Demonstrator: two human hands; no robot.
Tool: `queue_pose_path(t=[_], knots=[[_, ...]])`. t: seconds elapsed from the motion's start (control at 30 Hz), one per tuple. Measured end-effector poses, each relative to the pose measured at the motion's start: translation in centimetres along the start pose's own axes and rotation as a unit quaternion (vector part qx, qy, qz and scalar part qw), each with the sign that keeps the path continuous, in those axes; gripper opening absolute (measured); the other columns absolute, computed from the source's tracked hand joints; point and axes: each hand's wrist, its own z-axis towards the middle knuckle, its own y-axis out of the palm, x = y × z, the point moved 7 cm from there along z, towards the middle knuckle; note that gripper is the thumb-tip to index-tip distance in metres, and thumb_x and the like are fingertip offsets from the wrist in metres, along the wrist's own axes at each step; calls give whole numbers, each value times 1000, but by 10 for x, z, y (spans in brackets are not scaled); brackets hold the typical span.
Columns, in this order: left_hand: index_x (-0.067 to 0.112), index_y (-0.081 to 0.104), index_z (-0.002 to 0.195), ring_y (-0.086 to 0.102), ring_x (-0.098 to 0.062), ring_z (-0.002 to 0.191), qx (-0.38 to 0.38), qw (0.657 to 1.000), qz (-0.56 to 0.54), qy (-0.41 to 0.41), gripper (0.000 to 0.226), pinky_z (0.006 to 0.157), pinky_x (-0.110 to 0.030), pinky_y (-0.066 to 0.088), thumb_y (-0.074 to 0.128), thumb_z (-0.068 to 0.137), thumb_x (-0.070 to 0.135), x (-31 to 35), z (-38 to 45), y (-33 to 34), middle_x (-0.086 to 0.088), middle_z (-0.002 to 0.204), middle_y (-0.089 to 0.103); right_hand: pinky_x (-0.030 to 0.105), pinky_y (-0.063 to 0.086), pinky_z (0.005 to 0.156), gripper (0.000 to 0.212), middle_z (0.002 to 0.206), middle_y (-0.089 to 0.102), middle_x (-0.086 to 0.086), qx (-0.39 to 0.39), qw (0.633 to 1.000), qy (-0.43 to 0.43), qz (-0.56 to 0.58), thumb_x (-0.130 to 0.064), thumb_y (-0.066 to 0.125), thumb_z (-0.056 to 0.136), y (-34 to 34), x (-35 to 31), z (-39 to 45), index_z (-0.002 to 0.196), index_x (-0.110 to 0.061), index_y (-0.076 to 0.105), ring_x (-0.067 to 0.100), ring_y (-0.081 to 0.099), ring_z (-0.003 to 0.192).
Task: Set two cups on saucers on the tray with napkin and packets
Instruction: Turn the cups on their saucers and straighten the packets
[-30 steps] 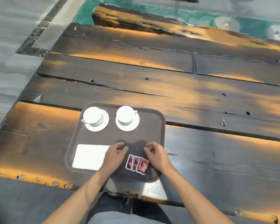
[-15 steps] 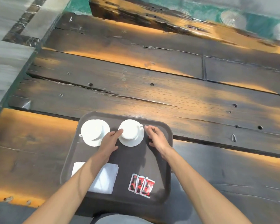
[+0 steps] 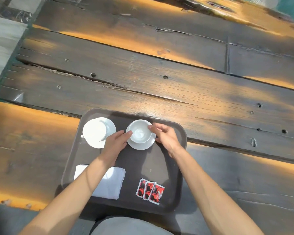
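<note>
I see both hands on the upright white ceramic cup [image 3: 139, 131] at twelve o'clock on the dark brown plastic tray [image 3: 159, 160]. Left hand [image 3: 115, 145] touches its rim, grip loose; right hand [image 3: 165, 136] pinches the far rim. The cup sits on its white round saucer [image 3: 143, 145]. Second white cup [image 3: 95, 130] at ten o'clock, folded white napkin [image 3: 111, 183] at seven, red-and-black packets [image 3: 150, 191] at five, dark wooden desk [image 3: 159, 92] beneath.

The tray [image 3: 168, 167] is dark brown and plain. Both cups [image 3: 140, 132] and both saucers [image 3: 109, 126] at its far edge are plain white. The folded napkin [image 3: 112, 184] near its front left corner is white too. The three packets [image 3: 150, 191] near its front edge are red and black with white borders. The wooden table [image 3: 159, 85] is dark brown with worn orange streaks.
</note>
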Motion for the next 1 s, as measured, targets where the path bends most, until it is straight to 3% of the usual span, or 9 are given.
queue_pose_path(t=[0.07,0.17,0.27,0.4,0.53,0.63,0.77,0.9,1.0], knots=[[1,43,147,53,-19,133,4,1000,-3,13,82,115,-40,41,77,85,43,2,-2,4,-8,143,55,24,56,92,52,113,76,-3,12,1000,0,18,-39,86,77,-10,2,-4,121,-16,72,-7,72,89],[8,43,148,57,-11,124,-7,1000,23,12,94,110,-36,45,83,74,50,7,-3,20,12,125,62,19,56,78,44,104,79,-6,39,998,-8,46,-39,86,78,-30,9,-15,115,-19,74,-4,72,88],[9,47,146,61,-3,114,-17,999,48,3,93,108,-33,47,85,72,49,4,0,41,22,110,64,28,58,86,36,94,79,-9,68,995,-12,70,-38,85,80,-49,18,-25,109,-19,75,-3,71,86],[13,53,141,63,-5,112,-7,998,63,-16,86,103,-31,50,86,70,48,-10,3,57,17,113,67,41,57,97,30,91,80,-7,85,992,-10,90,-32,83,82,-63,31,-30,105,-14,77,-2,72,84],[17,64,128,66,-11,112,22,997,78,-13,69,99,-32,53,86,71,48,-16,4,56,6,117,71,42,58,98,29,97,80,-8,83,993,-17,78,-35,84,81,-66,35,-31,104,-17,79,0,73,91],[24,69,117,65,-8,110,34,978,200,42,47,95,-27,49,75,82,53,-3,-2,58,12,113,71,36,55,101,24,105,78,-6,111,992,-64,-4,-35,81,83,-70,25,-30,102,-20,79,5,71,101],[24,65,119,66,-14,103,43,953,290,76,40,91,-37,56,70,87,47,9,-15,68,7,116,68,21,47,98,26,115,73,-9,136,961,-147,-191,-41,74,87,-69,-2,-27,109,-27,78,3,65,107],[16,63,112,74,-22,95,23,985,170,-32,31,88,-38,61,75,85,25,-8,-21,74,-9,110,72,24,52,92,27,112,78,-11,44,943,-144,-296,-33,65,94,-55,-23,-21,119,-30,76,6,70,104],[12,68,102,75,-23,96,34,993,105,-29,16,89,-34,60,73,86,14,-10,-22,73,-16,107,74,31,57,91,29,97,80,-12,42,945,-119,-302,-27,62,91,-56,-29,-22,116,-34,77,9,72,94]])
